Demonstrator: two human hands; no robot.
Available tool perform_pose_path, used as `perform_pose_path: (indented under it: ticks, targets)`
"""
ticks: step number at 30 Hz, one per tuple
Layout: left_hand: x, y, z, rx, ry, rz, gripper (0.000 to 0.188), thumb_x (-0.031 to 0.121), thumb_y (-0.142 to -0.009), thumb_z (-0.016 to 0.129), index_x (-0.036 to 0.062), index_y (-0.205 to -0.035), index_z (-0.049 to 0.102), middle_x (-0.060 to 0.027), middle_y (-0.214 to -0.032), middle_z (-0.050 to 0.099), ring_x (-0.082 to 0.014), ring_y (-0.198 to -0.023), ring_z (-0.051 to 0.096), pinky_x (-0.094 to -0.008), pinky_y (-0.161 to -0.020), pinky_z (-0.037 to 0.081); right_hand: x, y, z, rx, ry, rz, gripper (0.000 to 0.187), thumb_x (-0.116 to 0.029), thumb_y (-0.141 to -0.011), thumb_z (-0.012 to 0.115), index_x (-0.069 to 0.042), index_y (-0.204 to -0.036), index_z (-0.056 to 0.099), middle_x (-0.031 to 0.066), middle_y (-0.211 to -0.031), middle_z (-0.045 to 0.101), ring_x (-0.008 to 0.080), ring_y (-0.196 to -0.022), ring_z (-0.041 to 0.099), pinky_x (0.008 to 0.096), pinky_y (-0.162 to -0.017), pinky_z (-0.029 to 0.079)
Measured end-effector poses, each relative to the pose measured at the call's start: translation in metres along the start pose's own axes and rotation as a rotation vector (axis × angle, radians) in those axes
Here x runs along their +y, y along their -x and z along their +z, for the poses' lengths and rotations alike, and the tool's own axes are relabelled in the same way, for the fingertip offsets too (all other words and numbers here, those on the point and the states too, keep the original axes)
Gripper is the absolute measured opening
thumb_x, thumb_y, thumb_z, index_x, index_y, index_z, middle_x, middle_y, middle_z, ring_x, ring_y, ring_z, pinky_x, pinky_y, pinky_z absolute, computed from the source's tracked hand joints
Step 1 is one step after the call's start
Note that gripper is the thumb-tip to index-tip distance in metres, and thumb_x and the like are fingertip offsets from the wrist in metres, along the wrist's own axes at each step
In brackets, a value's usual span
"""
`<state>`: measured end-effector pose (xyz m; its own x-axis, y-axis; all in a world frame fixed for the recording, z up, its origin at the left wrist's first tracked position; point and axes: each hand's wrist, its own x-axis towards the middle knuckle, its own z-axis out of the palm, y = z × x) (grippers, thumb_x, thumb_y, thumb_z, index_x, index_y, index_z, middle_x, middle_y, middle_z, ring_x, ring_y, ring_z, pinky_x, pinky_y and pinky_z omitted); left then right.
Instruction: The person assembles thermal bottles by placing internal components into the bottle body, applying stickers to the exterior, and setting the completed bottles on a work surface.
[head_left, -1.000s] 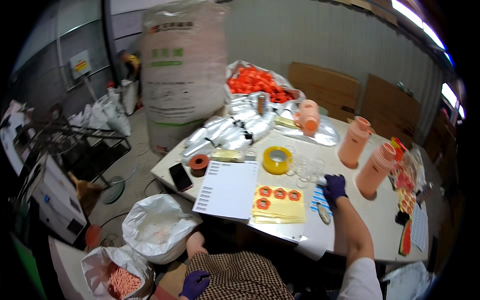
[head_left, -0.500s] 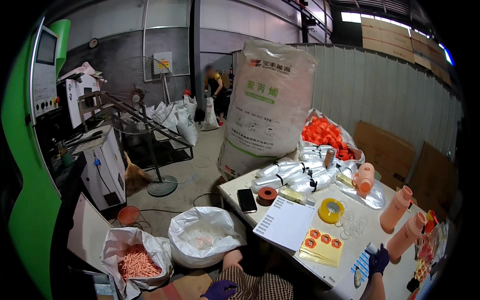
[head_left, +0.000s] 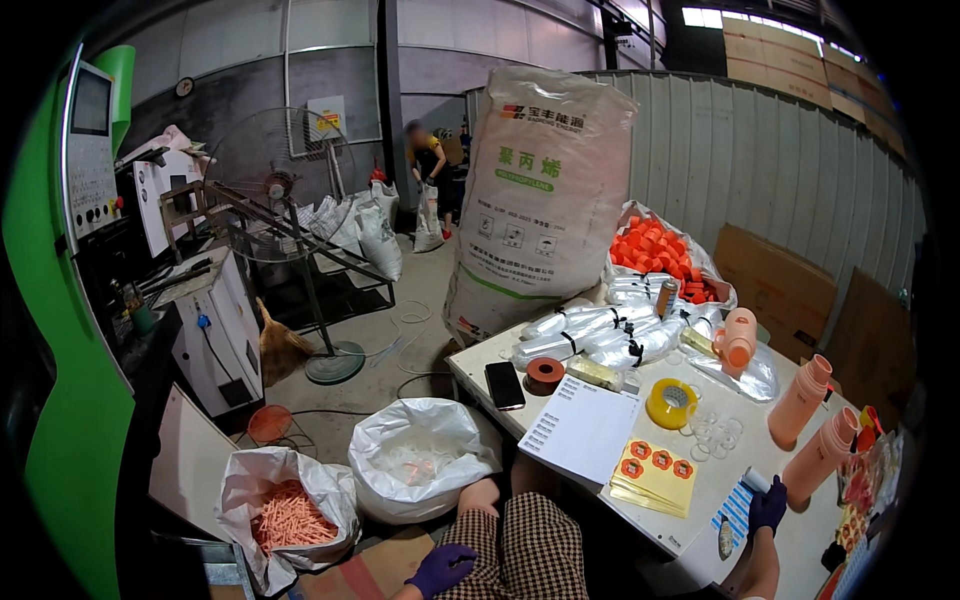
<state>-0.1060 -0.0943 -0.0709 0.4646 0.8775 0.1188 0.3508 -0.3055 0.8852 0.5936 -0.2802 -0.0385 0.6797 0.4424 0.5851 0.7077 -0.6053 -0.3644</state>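
White roll (head_left: 756,480) still at right hand (head_left: 768,508), left hand (head_left: 442,569) on lap (head_left: 535,540), grips unclear, view further leftward

The gloved left hand (head_left: 443,570) is laid on the thigh (head_left: 480,535); the gloved right hand (head_left: 768,508) is held out rightward, forearm (head_left: 763,566) bare.

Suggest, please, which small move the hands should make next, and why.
I would probably bring the left hand up to steady the blue-and-white strip: that hand rests on the checked cloth over the lap, while the right hand is at the white roll by the strip's far end. Whether it grips the roll is unclear.
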Motion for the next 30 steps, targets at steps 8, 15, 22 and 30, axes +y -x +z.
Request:
perform_pose_path:
  ticks: [8, 15, 22, 30]
  targets:
    - [0.001, 0.030, -0.028, 0.235, 0.033, 0.111, 0.021, 0.013, -0.086, 0.072, 0.0057, -0.105, 0.072, -0.0117, -0.107, 0.071, -0.0253, -0.099, 0.068, -0.0341, -0.086, 0.054, 0.001, 0.000, 0.006, -0.080, 0.054, 0.050, 0.059, -0.012, -0.084, 0.059, -0.003, -0.140, 0.048, 0.0213, -0.133, 0.055, 0.0384, -0.126, 0.049, 0.0449, -0.109, 0.037]
    - [0.013, 0.085, -0.038, 0.492, -0.135, 0.208, 0.018, 0.013, -0.082, 0.073, 0.0071, -0.099, 0.074, -0.0129, -0.099, 0.072, -0.0271, -0.091, 0.069, -0.0372, -0.079, 0.054, 0.016, 0.003, 0.015, -0.098, 0.161, 0.057, 0.060, -0.011, -0.081, 0.059, -0.004, -0.140, 0.048, 0.0215, -0.133, 0.055, 0.0382, -0.125, 0.050, 0.0464, -0.108, 0.038]
    - [0.030, 0.101, -0.038, 0.582, -0.448, 0.219, 0.013, 0.010, -0.082, 0.068, 0.0058, -0.094, 0.071, -0.0144, -0.106, 0.069, -0.0361, -0.102, 0.063, -0.0453, -0.092, 0.050, 0.005, 0.007, 0.003, -0.044, 0.001, 0.116, 0.064, -0.006, -0.083, 0.058, -0.004, -0.145, 0.043, 0.0234, -0.141, 0.050, 0.0390, -0.134, 0.044, 0.0439, -0.115, 0.032]
    - [0.044, 0.054, -0.050, 0.429, -0.490, 0.146, 0.015, 0.017, -0.075, 0.074, 0.0084, -0.087, 0.074, -0.0102, -0.086, 0.069, -0.0279, -0.069, 0.066, -0.0404, -0.066, 0.053, 0.003, 0.001, 0.004, -0.104, -0.039, 0.153, 0.069, -0.004, -0.081, 0.057, -0.003, -0.147, 0.040, 0.0220, -0.144, 0.047, 0.0367, -0.137, 0.042, 0.0417, -0.116, 0.030]
